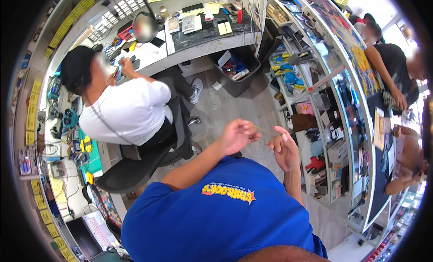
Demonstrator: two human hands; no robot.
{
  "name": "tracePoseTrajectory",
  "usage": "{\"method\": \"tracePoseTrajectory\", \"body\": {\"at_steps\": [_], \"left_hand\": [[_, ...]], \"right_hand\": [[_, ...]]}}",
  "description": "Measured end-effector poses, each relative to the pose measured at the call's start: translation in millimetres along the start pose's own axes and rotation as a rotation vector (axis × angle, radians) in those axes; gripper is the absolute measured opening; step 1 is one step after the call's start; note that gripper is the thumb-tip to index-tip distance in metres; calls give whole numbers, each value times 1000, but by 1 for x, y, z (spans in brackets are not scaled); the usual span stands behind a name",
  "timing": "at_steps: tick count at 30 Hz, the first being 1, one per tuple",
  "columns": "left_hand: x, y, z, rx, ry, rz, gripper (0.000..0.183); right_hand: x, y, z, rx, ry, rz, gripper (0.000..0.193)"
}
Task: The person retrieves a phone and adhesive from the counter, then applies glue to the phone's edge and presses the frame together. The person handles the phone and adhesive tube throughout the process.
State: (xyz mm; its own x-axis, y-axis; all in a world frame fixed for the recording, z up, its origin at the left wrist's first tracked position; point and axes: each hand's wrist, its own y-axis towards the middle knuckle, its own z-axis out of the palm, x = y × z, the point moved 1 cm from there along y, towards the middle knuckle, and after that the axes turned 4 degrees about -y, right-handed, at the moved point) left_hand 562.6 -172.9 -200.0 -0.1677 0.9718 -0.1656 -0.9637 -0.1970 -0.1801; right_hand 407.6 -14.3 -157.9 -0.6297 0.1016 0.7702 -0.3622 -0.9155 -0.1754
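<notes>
And it's vivid blue right up front, that shirt (216, 223) splashed with yellow-and-red lettering (228, 193), while a thin strand (258, 127) shows yellowish beyond it! Left side now: plain white top (131, 109), black cap (76, 67), black chair (137, 172), a green mat (94, 159), pink keyboard (99, 232), yellow labels (31, 109) all down the edge! Grey wood grain streaks the floor (225, 102), the bin (239, 86) goes dark grey, and over right, blue-and-yellow packets (295, 79) and a solid red cross-shaped piece (317, 164)!

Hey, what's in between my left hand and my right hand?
In the head view, a thin yellowish strand extends from the left hand toward the right hand; whether it reaches those fingers is unclear.
</notes>
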Motion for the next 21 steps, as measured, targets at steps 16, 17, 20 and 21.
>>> {"method": "tracePoseTrajectory", "body": {"at_steps": [16, 17, 20, 21], "left_hand": [[-140, 185, -40, -270, 203, 74, 16], [-139, 190, -42, -254, 180, 64, 16], [-145, 187, -11, -251, 202, 98, 18], [-144, 184, -6, -270, 200, 148, 19]], "right_hand": [[105, 245, -26, 35, -217, -35, 34], [107, 258, -23, 9, -267, -14, 38], [107, 295, -14, 104, -471, 149, 41], [111, 305, -1, 137, -538, 217, 42]]}}
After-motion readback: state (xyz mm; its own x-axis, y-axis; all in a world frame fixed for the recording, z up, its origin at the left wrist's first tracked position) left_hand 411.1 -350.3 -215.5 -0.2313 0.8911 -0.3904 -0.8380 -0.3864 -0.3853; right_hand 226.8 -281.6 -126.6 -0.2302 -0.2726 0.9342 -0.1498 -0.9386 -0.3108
